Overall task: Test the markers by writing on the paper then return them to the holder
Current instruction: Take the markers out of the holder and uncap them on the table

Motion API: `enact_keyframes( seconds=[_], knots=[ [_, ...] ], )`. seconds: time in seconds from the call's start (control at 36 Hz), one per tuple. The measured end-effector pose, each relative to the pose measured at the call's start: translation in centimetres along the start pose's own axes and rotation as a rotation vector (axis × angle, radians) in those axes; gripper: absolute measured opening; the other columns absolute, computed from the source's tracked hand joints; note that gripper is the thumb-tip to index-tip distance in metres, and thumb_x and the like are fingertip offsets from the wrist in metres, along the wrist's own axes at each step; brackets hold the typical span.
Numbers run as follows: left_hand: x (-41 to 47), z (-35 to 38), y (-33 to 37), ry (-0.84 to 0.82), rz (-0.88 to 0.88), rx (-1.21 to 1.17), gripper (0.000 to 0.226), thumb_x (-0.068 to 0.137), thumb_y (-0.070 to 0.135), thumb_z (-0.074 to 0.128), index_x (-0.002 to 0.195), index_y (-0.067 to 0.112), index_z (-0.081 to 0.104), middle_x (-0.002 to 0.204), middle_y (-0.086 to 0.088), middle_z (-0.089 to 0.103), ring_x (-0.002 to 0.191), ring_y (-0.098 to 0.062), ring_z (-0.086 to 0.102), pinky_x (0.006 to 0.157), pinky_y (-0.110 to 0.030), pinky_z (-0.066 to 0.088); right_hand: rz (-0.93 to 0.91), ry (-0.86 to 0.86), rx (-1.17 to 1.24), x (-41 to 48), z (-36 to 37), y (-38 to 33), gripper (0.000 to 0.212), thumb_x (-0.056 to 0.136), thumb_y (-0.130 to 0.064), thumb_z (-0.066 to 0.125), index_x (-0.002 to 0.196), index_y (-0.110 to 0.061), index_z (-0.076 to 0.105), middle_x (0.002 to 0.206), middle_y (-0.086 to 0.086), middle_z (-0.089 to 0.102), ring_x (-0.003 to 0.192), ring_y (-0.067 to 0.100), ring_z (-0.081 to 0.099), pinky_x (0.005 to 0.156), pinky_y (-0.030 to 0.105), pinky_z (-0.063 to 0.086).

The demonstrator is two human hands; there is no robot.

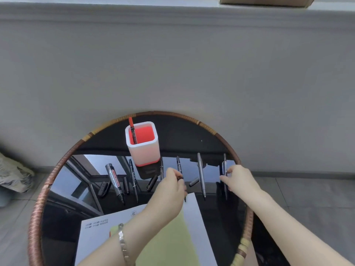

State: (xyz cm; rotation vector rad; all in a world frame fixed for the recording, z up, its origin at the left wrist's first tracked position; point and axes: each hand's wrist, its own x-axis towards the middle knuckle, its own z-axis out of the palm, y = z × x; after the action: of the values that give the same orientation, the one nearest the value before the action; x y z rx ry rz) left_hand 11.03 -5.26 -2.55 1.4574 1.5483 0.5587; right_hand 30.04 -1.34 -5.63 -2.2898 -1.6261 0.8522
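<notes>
Two bare forearms reach in from the bottom edge, the left one wearing a metal bracelet (122, 240). Under them lies a green sheet (169, 244) on top of white paper (96, 233), in front of the holder (144, 150) and slightly to its left.

The holder is a white square cup with a red inside, standing upright at the back of a round glass table with a woven rim (41, 200). A red marker (131, 122) leans in the holder's back left corner.

The left hand (171, 189) is in front of the holder and just to its right, fingers curled round a grey marker (179, 167) whose tip shows below the hand at the paper's far edge. The right hand (239, 179) is well to the right of the holder, thumb and fingers pinching a dark marker (224, 166) that points away from the camera. The two hands are apart.

Between them, right of the holder, lies a silver pen (201, 177). Front left of the holder lie a whiteboard marker (114, 181) and a thin black marker (133, 177), both uncapped, with loose caps (152, 182) scattered near them on the glass.

Behind the holder rises a grey wall (172, 64), with a cardboard box (265, 0) on the ledge at its top.
</notes>
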Motion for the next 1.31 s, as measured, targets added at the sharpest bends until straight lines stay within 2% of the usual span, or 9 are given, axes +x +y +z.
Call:
enact_keyframes(
  seconds=[0.17, 0.31, 0.5, 0.72, 0.81, 0.92, 1.03, 1.19, 1.31],
  knots=[
    [2.6, 3.9, 2.4, 0.022, 0.095, 0.166, 0.013, 0.099, 0.019, 0.037, 0.105, 0.014, 0.048, 0.111, -0.002, 0.044, 0.079, -0.009, 0.053, 0.060, -0.015, 0.038, -0.014, 0.074, 0.006, -0.3, 0.9, 1.0, 0.038, 0.085, -0.025, 0.064, 0.115, -0.004, 0.055, 0.100, 0.011, 0.064, 0.081, 0.021, 0.056, 0.069, 0.027, 0.044],
    [5.0, 7.5, 3.5, 0.024, 0.147, 0.498, 0.021, 0.098, 0.017, 0.041, 0.114, 0.009, 0.051, 0.116, -0.008, 0.052, 0.111, -0.024, 0.044, 0.091, -0.033, 0.039, -0.011, 0.095, 0.169, -0.1, 1.4, 2.2, 0.036, 0.085, -0.029, 0.063, 0.113, -0.007, 0.057, 0.083, 0.004, 0.063, 0.080, 0.021, 0.063, 0.075, 0.033, 0.051],
    [5.8, 9.2, 2.6, -0.042, 0.190, 0.779, 0.018, 0.095, 0.012, 0.048, 0.113, 0.007, 0.048, 0.114, -0.013, 0.054, 0.111, -0.029, 0.044, 0.088, -0.033, 0.037, -0.035, 0.054, 0.161, -0.2, 1.4, 2.8, 0.025, 0.089, -0.020, 0.057, 0.112, -0.009, 0.058, 0.091, 0.006, 0.064, 0.086, 0.019, 0.061, 0.079, 0.029, 0.049],
    [3.6, 2.6, 2.2, 0.050, 0.281, 0.585, 0.024, 0.097, 0.021, 0.041, 0.116, 0.011, 0.052, 0.114, -0.005, 0.055, 0.105, -0.023, 0.051, 0.085, -0.033, 0.043, -0.157, 0.079, 0.055, -0.9, 0.3, 0.4, 0.029, 0.089, -0.014, 0.050, 0.117, -0.014, 0.058, 0.101, -0.001, 0.060, 0.090, 0.013, 0.056, 0.080, 0.027, 0.048],
    [2.2, -1.1, 0.9, 0.098, 0.250, 0.552, 0.024, 0.095, 0.019, 0.040, 0.114, 0.015, 0.054, 0.110, 0.000, 0.058, 0.101, -0.020, 0.053, 0.084, -0.032, 0.044, -0.248, 0.049, 0.058, -1.1, 0.4, -2.4, 0.026, 0.091, -0.017, 0.049, 0.116, -0.017, 0.058, 0.100, -0.003, 0.059, 0.083, 0.010, 0.054, 0.068, 0.020, 0.043],
    [0.3, -5.8, -1.3, 0.182, 0.189, 0.527, 0.021, 0.096, 0.022, 0.039, 0.109, 0.019, 0.056, 0.095, 0.008, 0.056, 0.088, -0.013, 0.051, 0.075, -0.027, 0.044, -0.384, -0.028, 0.106, -1.1, 1.1, -7.8, 0.026, 0.092, -0.020, 0.051, 0.116, -0.017, 0.058, 0.096, -0.005, 0.059, 0.090, 0.011, 0.055, 0.079, 0.025, 0.045],
    [-1.0, -9.3, -3.5, 0.260, 0.118, 0.544, 0.021, 0.096, 0.024, 0.039, 0.109, 0.023, 0.057, 0.095, 0.010, 0.056, 0.088, -0.011, 0.053, 0.075, -0.025, 0.046, -0.516, 0.015, 0.124, -0.6, 2.1, -14.0, 0.029, 0.089, -0.027, 0.056, 0.115, -0.016, 0.058, 0.086, -0.005, 0.057, 0.082, 0.012, 0.056, 0.075, 0.027, 0.048],
    [-1.5, -12.2, -6.0, 0.307, 0.043, 0.522, 0.022, 0.096, 0.024, 0.040, 0.110, 0.023, 0.057, 0.097, 0.010, 0.057, 0.088, -0.010, 0.056, 0.076, -0.025, 0.049, -0.584, 0.093, 0.117, 0.5, 3.9, -21.6, 0.045, 0.089, -0.037, 0.054, 0.123, -0.008, 0.051, 0.120, 0.008, 0.055, 0.106, 0.025, 0.056, 0.084, 0.034, 0.045],
    [-1.5, -12.9, -6.8, 0.318, 0.029, 0.507, 0.023, 0.096, 0.024, 0.041, 0.111, 0.021, 0.058, 0.101, 0.008, 0.060, 0.087, -0.009, 0.056, 0.072, -0.022, 0.046, -0.538, 0.053, 0.024, 1.7, 5.4, -24.0, 0.039, 0.090, -0.035, 0.051, 0.116, -0.006, 0.052, 0.117, 0.011, 0.058, 0.103, 0.029, 0.058, 0.085, 0.041, 0.049]
  ],
)
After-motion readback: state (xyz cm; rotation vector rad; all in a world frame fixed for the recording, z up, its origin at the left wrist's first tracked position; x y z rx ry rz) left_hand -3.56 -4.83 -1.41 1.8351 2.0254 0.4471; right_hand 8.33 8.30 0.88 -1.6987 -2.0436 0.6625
